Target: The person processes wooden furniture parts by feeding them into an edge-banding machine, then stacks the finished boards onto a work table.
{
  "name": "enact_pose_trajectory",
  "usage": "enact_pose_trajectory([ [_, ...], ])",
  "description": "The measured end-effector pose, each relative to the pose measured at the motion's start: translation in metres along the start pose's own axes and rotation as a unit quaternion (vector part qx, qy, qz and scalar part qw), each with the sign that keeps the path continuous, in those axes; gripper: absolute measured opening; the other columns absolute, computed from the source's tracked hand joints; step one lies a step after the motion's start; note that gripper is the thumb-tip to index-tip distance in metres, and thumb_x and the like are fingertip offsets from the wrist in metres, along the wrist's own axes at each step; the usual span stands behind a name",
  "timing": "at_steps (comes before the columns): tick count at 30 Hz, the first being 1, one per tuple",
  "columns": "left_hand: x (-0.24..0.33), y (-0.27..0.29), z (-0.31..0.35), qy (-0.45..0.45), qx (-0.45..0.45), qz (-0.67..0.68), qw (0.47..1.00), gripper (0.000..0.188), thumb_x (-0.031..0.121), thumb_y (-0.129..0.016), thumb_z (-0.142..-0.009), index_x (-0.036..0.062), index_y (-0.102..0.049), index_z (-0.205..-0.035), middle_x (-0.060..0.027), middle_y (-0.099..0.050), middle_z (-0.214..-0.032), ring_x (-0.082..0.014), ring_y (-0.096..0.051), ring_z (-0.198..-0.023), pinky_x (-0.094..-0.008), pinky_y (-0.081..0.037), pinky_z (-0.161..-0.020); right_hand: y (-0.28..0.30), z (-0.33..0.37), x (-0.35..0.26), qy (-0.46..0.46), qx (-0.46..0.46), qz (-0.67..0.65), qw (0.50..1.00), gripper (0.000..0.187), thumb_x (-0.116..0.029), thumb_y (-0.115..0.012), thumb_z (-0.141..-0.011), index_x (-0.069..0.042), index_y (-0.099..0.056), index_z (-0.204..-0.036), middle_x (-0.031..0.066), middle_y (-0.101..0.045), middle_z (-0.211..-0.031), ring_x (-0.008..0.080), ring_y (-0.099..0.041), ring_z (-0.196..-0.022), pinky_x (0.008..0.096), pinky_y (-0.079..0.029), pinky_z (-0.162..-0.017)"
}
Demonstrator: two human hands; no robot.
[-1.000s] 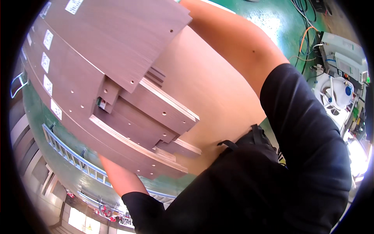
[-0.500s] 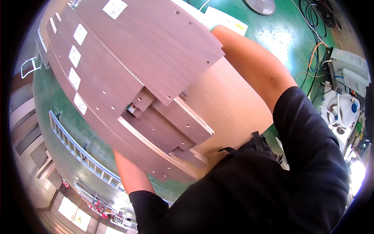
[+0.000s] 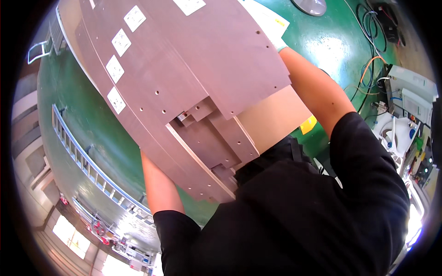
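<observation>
Large brown wood-grain panels [image 3: 239, 60] lie tilted in front of my body, with white square labels [image 3: 135, 18] and small drilled holes on top. A stepped cutout near me holds a small metal-looking piece [image 3: 183, 117]. Beneath the panels shows a plain tan board [image 3: 276, 119]. My left forearm [image 3: 159, 184] reaches under the left edge, so the hand is hidden. At the right edge, a pale glove cuff shows on my right hand [image 3: 279, 45]; its fingers are hidden behind the panels.
On the green floor to the left lies a ladder-like metal rack [image 3: 99, 172]. A white sheet [image 3: 269, 20] and a round metal base [image 3: 311, 6] are at the far right. Black cables [image 3: 368, 27] run beside grey equipment [image 3: 407, 83]. A yellow item [image 3: 308, 124] sits by my right arm.
The panels have shifted right in the view, and their near end sits closer to my body. Less of the tan board shows. The yellow item has come into sight.
</observation>
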State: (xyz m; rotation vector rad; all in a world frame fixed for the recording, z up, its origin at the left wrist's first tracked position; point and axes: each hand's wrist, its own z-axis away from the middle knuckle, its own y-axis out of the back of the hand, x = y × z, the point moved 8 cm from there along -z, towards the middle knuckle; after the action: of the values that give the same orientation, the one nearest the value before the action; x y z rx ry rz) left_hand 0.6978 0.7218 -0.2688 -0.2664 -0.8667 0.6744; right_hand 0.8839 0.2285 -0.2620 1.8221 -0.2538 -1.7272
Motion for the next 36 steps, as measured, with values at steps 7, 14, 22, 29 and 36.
enact_pose_trajectory([
  [7,-0.004,0.005,-0.003,0.027,-0.021,0.014,0.999,0.073,0.058,-0.035,-0.108,0.003,-0.04,-0.156,-0.0113,-0.05,-0.153,-0.0267,-0.05,-0.138,-0.0411,-0.042,-0.115,-0.006,0.025,-0.001,-0.01,-0.006,0.024,1.0,0.053,-0.035,-0.045,-0.109,-0.004,-0.046,-0.153,0.0106,-0.052,-0.153,0.0209,-0.045,-0.142,0.0375,-0.037,-0.118],
  [14,-0.035,0.016,0.013,0.046,-0.079,0.039,0.995,0.072,0.058,-0.035,-0.109,0.0029,-0.04,-0.155,-0.0112,-0.05,-0.153,-0.0265,-0.05,-0.138,-0.0409,-0.043,-0.115,-0.009,0.094,-0.02,-0.004,0.006,0.087,0.996,0.055,-0.037,-0.043,-0.11,-0.004,-0.044,-0.154,0.0106,-0.05,-0.154,0.0213,-0.043,-0.145,0.0378,-0.035,-0.119],
  [22,-0.067,0.021,0.08,-0.013,-0.056,0.027,0.998,0.065,0.053,-0.04,-0.109,0.0042,-0.046,-0.151,-0.0095,-0.055,-0.144,-0.0241,-0.056,-0.13,-0.038,-0.045,-0.111,-0.024,0.294,-0.058,-0.421,0.204,-0.363,0.806,0.067,-0.06,-0.045,-0.104,-0.001,-0.062,-0.132,0.015,-0.068,-0.129,0.0255,-0.063,-0.12,0.0405,-0.047,-0.104],
  [29,-0.108,0.007,0.224,-0.012,-0.075,-0.001,0.997,0.054,0.047,-0.044,-0.107,0.0049,-0.057,-0.139,-0.0073,-0.066,-0.123,-0.0212,-0.064,-0.112,-0.0381,-0.053,-0.094,0.012,0.245,-0.221,-0.309,0.196,-0.368,0.855,0.067,-0.061,-0.059,-0.099,0.004,-0.065,-0.115,0.0196,-0.072,-0.108,0.03,-0.071,-0.1,0.041,-0.057,-0.088],
  [36,-0.148,0.056,0.299,0.006,0.017,0.013,1.0,0.041,0.041,-0.049,-0.108,0.0066,-0.062,-0.125,-0.0067,-0.068,-0.118,-0.0211,-0.065,-0.106,-0.0402,-0.055,-0.091,0.005,0.243,-0.221,-0.322,0.183,-0.41,0.833,0.049,-0.05,-0.066,-0.098,-0.003,-0.063,-0.11,0.0105,-0.07,-0.087,0.0215,-0.07,-0.081,0.0352,-0.058,-0.074],
])
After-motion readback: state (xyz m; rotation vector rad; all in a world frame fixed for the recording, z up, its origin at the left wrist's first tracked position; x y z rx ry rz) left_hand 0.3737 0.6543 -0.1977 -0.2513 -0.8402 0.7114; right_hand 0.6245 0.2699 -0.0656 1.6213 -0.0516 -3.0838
